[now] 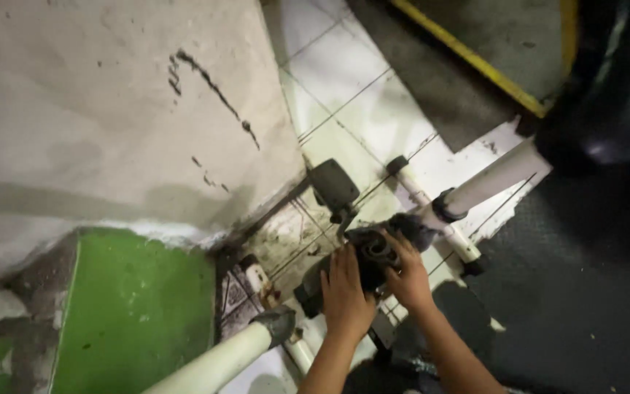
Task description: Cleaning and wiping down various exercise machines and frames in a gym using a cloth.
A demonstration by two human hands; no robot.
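We press both hands against a dark mechanical block [373,255] set low on a white tube frame [490,182]. Our left hand [345,292] lies flat on the near face of the block, fingers extended and not closed around anything. Our right hand [407,273] curls over the right side of the block, fingers bent on its top edge; how firmly it grips we cannot tell. A black pedal [333,184] stands just beyond the block. A second white tube [220,361] runs below and left of the block. Left of the block lie a green floor patch [140,306] and a stained pale wall [111,109]; right of it, dark matting [585,292].
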